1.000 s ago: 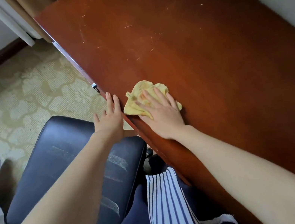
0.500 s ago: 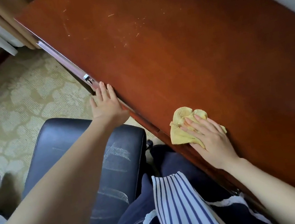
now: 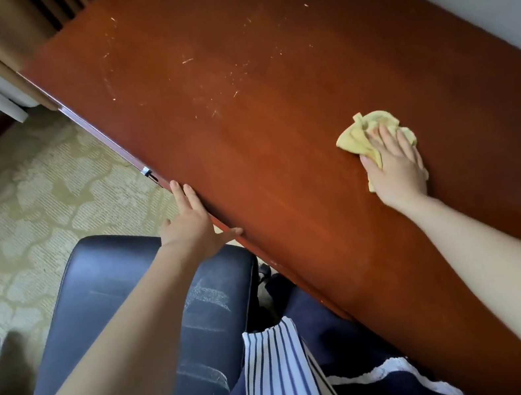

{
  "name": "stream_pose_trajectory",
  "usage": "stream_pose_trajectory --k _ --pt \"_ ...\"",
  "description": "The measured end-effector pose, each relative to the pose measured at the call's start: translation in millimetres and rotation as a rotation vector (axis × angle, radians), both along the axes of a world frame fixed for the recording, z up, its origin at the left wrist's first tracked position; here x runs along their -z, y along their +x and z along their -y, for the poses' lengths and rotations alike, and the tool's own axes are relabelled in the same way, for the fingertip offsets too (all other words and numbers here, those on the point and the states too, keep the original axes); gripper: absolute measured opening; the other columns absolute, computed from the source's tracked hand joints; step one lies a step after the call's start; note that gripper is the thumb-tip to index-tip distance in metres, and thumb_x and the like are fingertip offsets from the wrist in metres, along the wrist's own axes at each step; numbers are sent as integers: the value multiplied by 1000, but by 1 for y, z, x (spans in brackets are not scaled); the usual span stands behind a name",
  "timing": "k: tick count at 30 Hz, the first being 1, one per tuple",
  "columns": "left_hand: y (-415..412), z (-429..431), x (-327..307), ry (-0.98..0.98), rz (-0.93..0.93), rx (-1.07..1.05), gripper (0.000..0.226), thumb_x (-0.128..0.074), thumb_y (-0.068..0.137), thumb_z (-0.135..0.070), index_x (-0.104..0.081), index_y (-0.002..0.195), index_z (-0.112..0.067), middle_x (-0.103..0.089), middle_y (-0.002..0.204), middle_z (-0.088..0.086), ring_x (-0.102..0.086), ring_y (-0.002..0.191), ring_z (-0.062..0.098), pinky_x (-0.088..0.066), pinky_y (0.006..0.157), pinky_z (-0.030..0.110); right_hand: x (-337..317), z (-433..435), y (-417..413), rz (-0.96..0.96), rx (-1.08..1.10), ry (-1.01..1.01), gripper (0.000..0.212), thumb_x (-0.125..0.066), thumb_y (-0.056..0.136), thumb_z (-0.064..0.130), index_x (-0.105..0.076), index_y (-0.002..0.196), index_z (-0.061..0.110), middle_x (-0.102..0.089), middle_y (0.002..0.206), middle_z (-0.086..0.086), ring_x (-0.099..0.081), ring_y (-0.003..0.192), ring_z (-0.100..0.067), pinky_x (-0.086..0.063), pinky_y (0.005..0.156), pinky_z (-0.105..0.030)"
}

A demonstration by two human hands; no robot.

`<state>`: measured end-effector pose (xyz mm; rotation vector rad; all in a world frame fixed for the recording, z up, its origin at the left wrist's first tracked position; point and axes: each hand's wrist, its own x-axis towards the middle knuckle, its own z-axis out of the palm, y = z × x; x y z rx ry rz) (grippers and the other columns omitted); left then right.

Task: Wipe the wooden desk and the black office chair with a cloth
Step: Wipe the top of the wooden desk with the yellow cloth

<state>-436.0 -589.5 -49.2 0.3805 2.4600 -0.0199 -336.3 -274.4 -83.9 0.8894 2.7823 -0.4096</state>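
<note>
Desk-wiping under way: right hand (image 3: 395, 170) presses cloth (image 3: 368, 134) flat-fingered on desk (image 3: 240, 131); left hand (image 3: 192, 225), open, braces its edge; scuffed far end likely next.

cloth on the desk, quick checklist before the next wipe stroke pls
1. Cloth under the right hand: ok, flat fingers press it on the desk.
2. Cloth spread flat: not ok, it is bunched.
3. Left hand bracing: ok, it rests on the desk's front edge.
4. Path ahead free: ok, nothing stands on the wood toward the pale specks.
5. Specks gone: not ok, they show at the far end.
6. Black chair wiped: not ok, pale streaks on its leather.
</note>
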Motion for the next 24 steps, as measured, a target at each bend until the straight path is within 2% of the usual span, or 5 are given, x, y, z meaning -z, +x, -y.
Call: stream_pose_trajectory --k 8,12,17,21,24 --pt "1 -7 -4 9 8 -47 125 -59 76 -67 20 145 1 30 152 16 -42 132 28 -39 102 37 -13 -10 -128 144 -38 -67 53 -18 98 53 -13 149 41 0 160 5 6 146 -27 0 118 -49" --pt "2 -8 -7 -32 -12 -10 124 -56 76 -70 19 145 2 29 152 20 -48 126 25 -35 103 33 -14 15 -171 163 -152 -73 53 -18 98 55 -13 149 41 2 160 5 10 146 -28 3 117 -49" --pt "3 -8 -4 -120 -64 17 125 -50 74 -77 17 146 1 24 154 21 -33 136 27 -23 112 37 -11 62 -204 121 -416 -53 53 -19 97 57 -14 148 44 -1 160 5 9 145 -28 6 116 -51" --pt "4 -6 0 -169 -82 13 124 -45 72 -80 16 147 -2 20 156 17 0 146 33 -3 117 49 -7 101 -199 62 -613 -59 51 -24 97 56 -17 146 47 -4 160 6 6 146 -26 6 116 -51" --pt "4 -3 3 -153 -110 3 123 -44 72 -81 14 148 -4 18 157 13 12 145 32 4 115 52 -6 123 -180 18 -719 -75 49 -27 97 56 -21 145 48 -9 159 8 4 146 -23 7 116 -49"
